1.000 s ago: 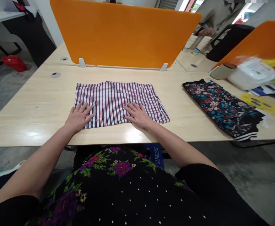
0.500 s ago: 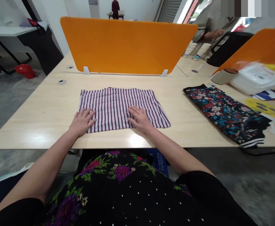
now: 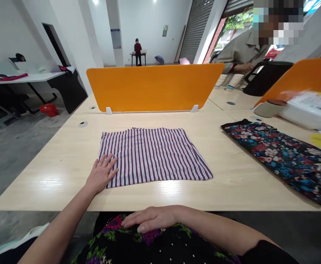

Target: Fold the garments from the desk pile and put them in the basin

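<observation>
A striped cloth (image 3: pixel 155 156), white with dark red and navy lines, lies flat on the pale wooden table (image 3: pixel 75 187). It looks like a folded garment, though its exact kind does not show. My left hand (image 3: pixel 102 173) rests flat on the cloth's left edge with its fingers spread. Below the table's front edge, my right hand (image 3: pixel 155 217) is held in front of my flowered black top, fingers stretched out and the thumb apart, holding nothing.
An orange divider (image 3: pixel 155 88) stands along the table's back. To the right lies a folded black floral garment (image 3: pixel 276 154). Behind it are a brown-topped cup (image 3: pixel 270 108), a white plastic-wrapped package (image 3: pixel 309 108), a black jug (image 3: pixel 267 79) and paper cups (image 3: pixel 234 81). A person (image 3: pixel 240 51) stands beyond.
My right hand has left the striped cloth and moved back toward my body. My left hand stays on the cloth's left edge. The camera view has tilted up.
</observation>
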`<state>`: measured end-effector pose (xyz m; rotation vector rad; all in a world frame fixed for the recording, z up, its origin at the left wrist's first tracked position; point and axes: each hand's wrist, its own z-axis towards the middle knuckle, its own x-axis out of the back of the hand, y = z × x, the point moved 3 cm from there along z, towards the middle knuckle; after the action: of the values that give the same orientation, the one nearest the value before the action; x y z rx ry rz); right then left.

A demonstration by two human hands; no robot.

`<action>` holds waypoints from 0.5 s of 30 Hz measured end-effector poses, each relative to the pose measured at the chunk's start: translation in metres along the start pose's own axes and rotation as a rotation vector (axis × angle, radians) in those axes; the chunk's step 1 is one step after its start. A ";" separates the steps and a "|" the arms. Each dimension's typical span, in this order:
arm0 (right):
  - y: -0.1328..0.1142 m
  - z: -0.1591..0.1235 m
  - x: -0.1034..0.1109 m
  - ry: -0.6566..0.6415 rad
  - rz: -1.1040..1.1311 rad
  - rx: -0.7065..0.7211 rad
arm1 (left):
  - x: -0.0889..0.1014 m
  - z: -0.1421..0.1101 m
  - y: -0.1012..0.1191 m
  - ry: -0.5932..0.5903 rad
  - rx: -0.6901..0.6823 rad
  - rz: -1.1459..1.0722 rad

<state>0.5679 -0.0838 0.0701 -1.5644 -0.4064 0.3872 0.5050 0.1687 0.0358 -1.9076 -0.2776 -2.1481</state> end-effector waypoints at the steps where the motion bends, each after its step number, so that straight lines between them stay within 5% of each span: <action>1: 0.002 0.001 0.002 -0.015 0.025 0.003 | 0.001 0.000 0.000 0.019 0.011 -0.027; 6: 0.010 -0.003 0.007 -0.110 0.167 0.070 | 0.031 -0.026 0.013 0.135 0.042 -0.408; 8: 0.011 -0.013 0.007 -0.120 0.158 0.062 | 0.045 -0.054 0.020 -0.011 0.045 -0.660; 11: 0.009 -0.033 0.010 -0.084 0.144 0.047 | 0.046 -0.108 0.028 -0.444 0.021 -0.935; 13: 0.006 -0.044 0.015 -0.057 0.145 0.023 | 0.031 -0.138 0.027 -0.642 0.046 -0.947; 15: 0.003 -0.051 0.026 0.006 0.137 -0.032 | 0.005 -0.152 0.025 -0.688 0.133 -0.899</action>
<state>0.6151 -0.1163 0.0693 -1.6296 -0.3032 0.4830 0.3683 0.0978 0.0214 -2.6835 -1.6135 -1.6457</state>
